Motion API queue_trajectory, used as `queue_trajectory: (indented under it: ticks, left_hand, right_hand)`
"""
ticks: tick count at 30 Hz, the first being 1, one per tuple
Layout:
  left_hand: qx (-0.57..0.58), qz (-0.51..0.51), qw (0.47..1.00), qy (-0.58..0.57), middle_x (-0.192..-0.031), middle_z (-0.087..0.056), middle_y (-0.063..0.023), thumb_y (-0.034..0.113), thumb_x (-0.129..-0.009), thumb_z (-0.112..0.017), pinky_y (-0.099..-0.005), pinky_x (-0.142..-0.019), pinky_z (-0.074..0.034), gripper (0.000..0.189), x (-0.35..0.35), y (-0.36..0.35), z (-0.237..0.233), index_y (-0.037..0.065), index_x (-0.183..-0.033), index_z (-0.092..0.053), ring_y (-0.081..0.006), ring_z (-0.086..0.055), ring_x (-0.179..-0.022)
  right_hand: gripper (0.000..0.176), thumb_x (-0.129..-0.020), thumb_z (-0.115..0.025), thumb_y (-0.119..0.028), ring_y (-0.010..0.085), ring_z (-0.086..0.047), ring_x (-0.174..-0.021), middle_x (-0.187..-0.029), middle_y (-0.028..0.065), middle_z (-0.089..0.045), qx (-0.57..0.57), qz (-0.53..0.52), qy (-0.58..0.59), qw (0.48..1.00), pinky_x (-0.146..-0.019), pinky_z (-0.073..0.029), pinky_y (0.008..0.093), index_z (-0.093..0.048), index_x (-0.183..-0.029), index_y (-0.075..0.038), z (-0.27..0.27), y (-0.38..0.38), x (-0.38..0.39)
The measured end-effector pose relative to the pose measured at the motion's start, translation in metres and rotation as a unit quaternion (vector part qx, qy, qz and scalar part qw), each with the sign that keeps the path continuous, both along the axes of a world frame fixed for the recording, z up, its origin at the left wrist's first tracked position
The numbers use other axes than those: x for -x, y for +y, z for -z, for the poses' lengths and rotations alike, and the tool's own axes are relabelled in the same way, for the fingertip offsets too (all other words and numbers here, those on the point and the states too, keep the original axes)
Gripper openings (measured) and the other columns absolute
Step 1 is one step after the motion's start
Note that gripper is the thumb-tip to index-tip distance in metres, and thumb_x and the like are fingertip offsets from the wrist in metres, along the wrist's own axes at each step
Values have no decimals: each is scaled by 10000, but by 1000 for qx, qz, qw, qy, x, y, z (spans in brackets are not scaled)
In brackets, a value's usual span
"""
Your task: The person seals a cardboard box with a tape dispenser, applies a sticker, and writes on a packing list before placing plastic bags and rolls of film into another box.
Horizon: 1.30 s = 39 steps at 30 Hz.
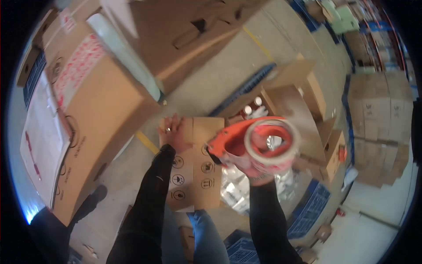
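Observation:
My left hand [173, 134] lies flat, fingers spread, on the top of a small cardboard box [198, 176] with printed handling symbols. A ring shows on one finger. My right hand [246, 165] grips an orange tape dispenser [239, 141] loaded with a roll of clear tape [273, 147], held just right of the box's top edge. Both arms wear black sleeves.
A large cardboard box [88, 114] with a paper label stands at left. Open cartons [303, 110] holding bottles sit behind, on a blue pallet [246, 86]. Stacked boxes [382, 119] line the right. Blue crates [307, 211] lie below on the concrete floor.

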State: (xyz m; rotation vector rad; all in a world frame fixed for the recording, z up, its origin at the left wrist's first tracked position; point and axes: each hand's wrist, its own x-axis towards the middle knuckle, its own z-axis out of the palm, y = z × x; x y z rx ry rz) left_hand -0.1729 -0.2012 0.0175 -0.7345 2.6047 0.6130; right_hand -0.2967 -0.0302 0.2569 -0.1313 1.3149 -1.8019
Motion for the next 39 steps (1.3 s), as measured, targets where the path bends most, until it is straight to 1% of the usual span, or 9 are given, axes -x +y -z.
queue_trajectory:
  ticks: [3, 5, 7, 10, 11, 16, 25, 31, 39]
  left_hand:
    - [25, -2, 1000, 17, -1681, -94, -137, 668, -684, -769, -779, -1100, -136, 1180, -12, 16, 11, 189, -1602, -202, -373, -83, -1546]
    - [32, 2, 998, 48, -1667, -115, -146, 668, -706, -757, -786, -1096, -126, 1144, -20, 19, 19, 171, -1589, -225, -376, -99, -1539]
    - [28, 17, 995, 99, -1644, -150, -171, 655, -732, -748, -795, -1090, -115, 1092, -28, 28, 36, 149, -1567, -259, -376, -124, -1529]
    - [21, 37, 962, 271, -1589, -200, -220, 603, -771, -748, -808, -1078, -95, 972, -41, 31, 67, 153, -1523, -327, -410, -165, -1498]
    - [24, 42, 956, 290, -1577, -207, -231, 583, -778, -751, -809, -1076, -83, 922, -45, 31, 72, 173, -1504, -358, -422, -174, -1489]
    - [44, 101, 951, 290, -1535, -222, -297, 500, -800, -763, -751, -1121, -82, 700, -41, 28, 59, 155, -1379, -572, -481, -165, -1465]
    - [2, 75, 970, 232, -1538, -262, -264, 464, -808, -768, -750, -1127, -48, 691, -39, 26, 52, 250, -1427, -549, -434, -249, -1447]
    - [-12, 59, 969, 240, -1465, -351, -220, 537, -772, -776, -715, -1153, -44, 829, -39, 26, 49, 84, -1404, -489, -409, -327, -1400]
    - [-111, -118, 934, 319, -1362, -391, -220, 296, -663, -909, -491, -1097, -375, 901, -40, 26, 38, -34, -1325, -394, -398, -415, -1310]
  right_hand:
    - [265, -876, -765, -254, 165, -657, -804, -854, 39, -673, 14, 67, -123, 990, -740, -536, 302, -672, -996, -37, 72, 23, 0]
    - [239, -902, -746, -275, 161, -643, -752, -772, 32, -637, -109, 97, 152, 978, -695, -532, 291, -672, -928, -49, 96, 4, -9]
    - [198, -922, -721, -258, 177, -652, -787, -835, 46, -637, 22, 139, -39, 989, -696, -556, 326, -632, -960, -85, 185, 1, -11]
    - [155, -891, -739, -219, 194, -646, -693, -767, 16, -646, 104, 274, -309, 905, -652, -562, 409, -606, -857, -146, 278, -14, -6]
    - [155, -883, -747, -205, 186, -642, -676, -756, 6, -639, 86, 287, -290, 909, -632, -559, 396, -605, -849, -151, 292, -16, -6]
    - [180, -845, -778, -122, 150, -626, -633, -728, -33, -610, 17, 302, -272, 914, -566, -545, 346, -605, -833, -171, 277, -28, -7]
    - [160, -859, -774, -170, 195, -697, -761, -833, 2, -667, 49, 265, -326, 906, -656, -609, 377, -620, -896, -149, 270, -17, 22]
    - [148, -923, -682, -215, 231, -691, -698, -743, 50, -663, -10, 225, -266, 937, -633, -595, 397, -616, -844, -108, 247, -12, 36]
    - [243, -915, -693, -336, 280, -689, -953, -980, 73, -697, 92, 241, -393, 883, -806, -559, 508, -624, -1062, -154, 319, -36, -41]
